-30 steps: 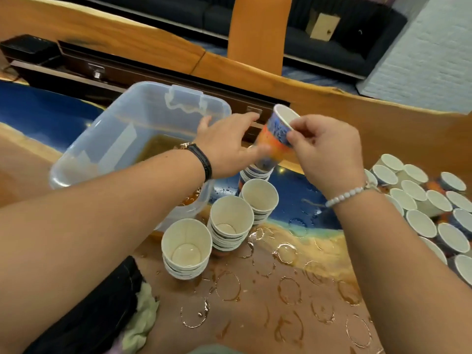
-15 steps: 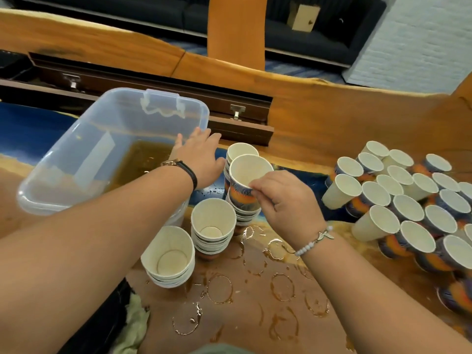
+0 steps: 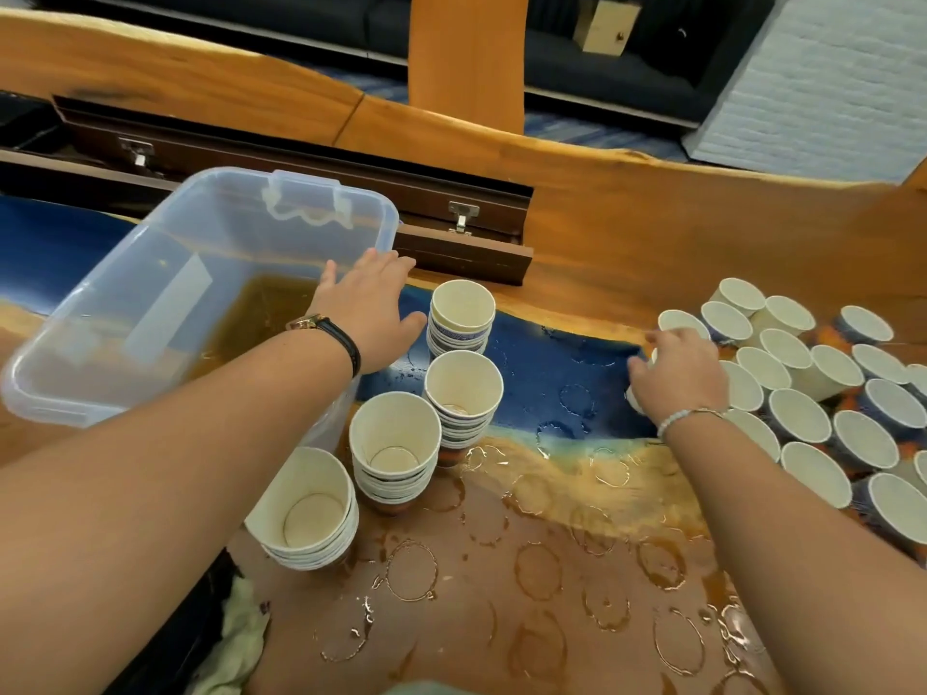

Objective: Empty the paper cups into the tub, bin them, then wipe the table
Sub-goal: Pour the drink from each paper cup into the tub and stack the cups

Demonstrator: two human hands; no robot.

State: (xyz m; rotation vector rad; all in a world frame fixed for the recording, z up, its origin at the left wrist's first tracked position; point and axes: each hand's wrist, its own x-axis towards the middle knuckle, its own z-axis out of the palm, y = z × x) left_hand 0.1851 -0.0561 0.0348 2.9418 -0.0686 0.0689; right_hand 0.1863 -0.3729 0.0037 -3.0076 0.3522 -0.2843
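Note:
A clear plastic tub [image 3: 125, 293] with brown liquid in its bottom stands at the left. My left hand [image 3: 368, 308] lies with straight fingers against its right rim. Several stacks of empty paper cups [image 3: 464, 383] stand in a row just right of the tub. A crowd of single paper cups [image 3: 802, 418] fills the right side of the table. My right hand [image 3: 677, 376] reaches to the crowd's left edge, its fingers curled over one cup [image 3: 633, 397] that it mostly hides.
The table top [image 3: 542, 569] is wet, with many brown ring stains. A pale green cloth [image 3: 241, 639] lies at the near left edge. Behind the tub a dark wooden box [image 3: 451, 243] with metal latches sits against the raised wooden edge.
My right hand put the patterned cup onto a stack by the tub, then moved right to the crowd of cups. My left hand stayed at the tub's rim.

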